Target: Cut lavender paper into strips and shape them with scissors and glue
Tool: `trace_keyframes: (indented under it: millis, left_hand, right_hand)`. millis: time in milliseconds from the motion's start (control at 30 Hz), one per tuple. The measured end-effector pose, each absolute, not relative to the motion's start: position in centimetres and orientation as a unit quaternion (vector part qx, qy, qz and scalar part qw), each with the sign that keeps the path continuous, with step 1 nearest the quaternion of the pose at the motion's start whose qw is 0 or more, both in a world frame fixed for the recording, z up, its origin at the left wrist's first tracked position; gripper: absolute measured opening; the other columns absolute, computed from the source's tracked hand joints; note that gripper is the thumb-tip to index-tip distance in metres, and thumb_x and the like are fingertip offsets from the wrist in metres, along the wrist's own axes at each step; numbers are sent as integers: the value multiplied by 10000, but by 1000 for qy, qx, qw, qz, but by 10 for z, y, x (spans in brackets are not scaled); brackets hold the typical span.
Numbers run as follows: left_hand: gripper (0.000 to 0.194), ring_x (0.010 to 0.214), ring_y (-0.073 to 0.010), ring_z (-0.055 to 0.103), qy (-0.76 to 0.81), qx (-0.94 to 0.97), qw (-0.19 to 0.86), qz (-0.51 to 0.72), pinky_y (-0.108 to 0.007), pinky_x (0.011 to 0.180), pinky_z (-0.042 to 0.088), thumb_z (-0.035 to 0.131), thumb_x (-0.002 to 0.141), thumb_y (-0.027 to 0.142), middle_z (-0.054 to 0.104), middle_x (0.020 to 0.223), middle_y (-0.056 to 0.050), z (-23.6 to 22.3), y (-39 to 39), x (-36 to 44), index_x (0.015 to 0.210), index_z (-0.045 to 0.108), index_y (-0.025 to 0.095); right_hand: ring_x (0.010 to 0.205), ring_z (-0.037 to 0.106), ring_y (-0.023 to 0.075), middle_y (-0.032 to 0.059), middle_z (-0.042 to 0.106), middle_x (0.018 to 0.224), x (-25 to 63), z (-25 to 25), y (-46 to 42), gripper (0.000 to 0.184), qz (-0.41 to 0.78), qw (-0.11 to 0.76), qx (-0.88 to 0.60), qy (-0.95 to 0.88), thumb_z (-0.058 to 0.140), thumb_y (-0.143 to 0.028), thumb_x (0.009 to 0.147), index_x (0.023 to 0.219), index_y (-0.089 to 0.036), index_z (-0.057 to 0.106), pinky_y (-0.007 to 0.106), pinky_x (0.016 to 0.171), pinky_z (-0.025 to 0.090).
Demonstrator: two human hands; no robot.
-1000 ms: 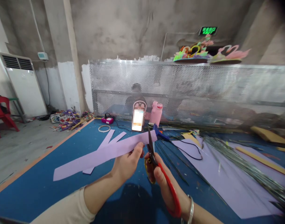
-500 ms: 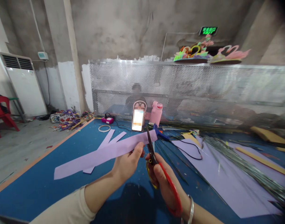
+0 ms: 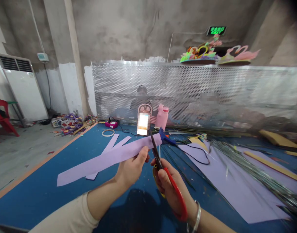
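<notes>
My left hand (image 3: 133, 163) pinches a long lilac paper strip (image 3: 102, 162) near its right end, thumb on top. The strip slants down to the left above the table. In my right hand (image 3: 169, 181) is a pair of scissors (image 3: 175, 194) with red and yellow handles. Its dark blades reach up across the strip's right end, just right of my left thumb. Whether a cut has gone through the paper, I cannot tell. Beneath the held strip, narrower lilac paper strips (image 3: 114, 141) lie on the blue table (image 3: 73, 161).
A large lilac sheet (image 3: 226, 191) and a bundle of thin wires (image 3: 250, 165) cover the right side. Behind my hands are a blue glue gun (image 3: 166, 137), a lit phone (image 3: 142, 124), a pink bottle (image 3: 162, 117) and a tape ring (image 3: 108, 133). A perforated metal panel (image 3: 119, 77) closes off the back.
The scissors have shifted slightly left and lean a bit more across the strip's right end. My left hand keeps its pinch on the strip. The whole view has moved slightly.
</notes>
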State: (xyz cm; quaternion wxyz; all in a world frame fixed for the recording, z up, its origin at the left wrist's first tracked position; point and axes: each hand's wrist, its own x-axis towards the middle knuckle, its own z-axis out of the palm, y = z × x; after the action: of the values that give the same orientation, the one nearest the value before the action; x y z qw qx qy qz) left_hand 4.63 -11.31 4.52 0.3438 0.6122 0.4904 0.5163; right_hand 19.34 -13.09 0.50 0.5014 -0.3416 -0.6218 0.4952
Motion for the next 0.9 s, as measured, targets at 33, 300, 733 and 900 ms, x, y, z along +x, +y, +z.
trace_keyframes:
  millis: [33,300,733,900]
  left_hand:
    - [406,628,-163,549,489,612,344,517,-265,641,425,427,863,497,576,616,-1,45,-113,46,619,546,196]
    - [395,626,-162,540,486,615,340,520,-264,632,420,429,867,483,573,617,-2,44,-113,45,619,548,200]
    - [302,432,-75,463,356,357,587,634,-194,409,300,620,727,423,535,509,29,50,-97,46,687,619,123]
    - [376,482,-86,505,378,374,515,672,-189,425,336,586,744,487,563,552,6,53,-88,38,693,627,116]
  right_hand:
    - [483,261,85,-54,343,640,193,5,-131,512,495,501,-343,-621,546,-642,804,1032,-183,549,208,375,230]
    - [471,254,83,-60,339,618,193,4,-131,494,497,497,-344,-623,544,-631,814,1037,-190,558,205,378,232]
    - [568,342,123,-22,404,699,196,8,-135,486,412,467,-349,-700,444,-646,854,1042,-206,529,233,486,336]
    - [564,330,120,-33,397,672,197,6,-131,480,382,456,-356,-721,483,-640,836,997,-192,546,239,492,316]
